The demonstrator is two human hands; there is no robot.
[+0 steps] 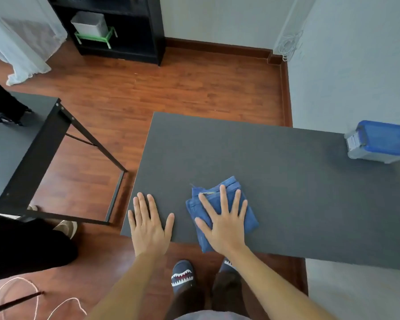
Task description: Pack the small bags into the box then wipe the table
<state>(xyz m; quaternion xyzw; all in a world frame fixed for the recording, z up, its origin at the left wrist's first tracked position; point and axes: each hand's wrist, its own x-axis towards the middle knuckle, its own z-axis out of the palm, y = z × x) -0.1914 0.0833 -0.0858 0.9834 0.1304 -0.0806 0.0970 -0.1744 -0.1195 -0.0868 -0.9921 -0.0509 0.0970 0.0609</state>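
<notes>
A folded blue cloth (249, 218) lies near the front edge of the dark grey table (286, 176). My right hand (224, 220) rests flat on the cloth with its fingers spread, pressing it to the tabletop. My left hand (149, 225) lies flat and spread on the bare table at the front left corner, holding nothing. A clear box with a blue lid (379, 143) stands closed at the table's far right edge. No small bags are in sight.
A second dark table (21, 144) with a black object on it stands to the left, with another person's legs and shoes beside it. A black shelf unit (125, 26) stands against the far wall. Wooden floor lies between the tables. A wall borders the right.
</notes>
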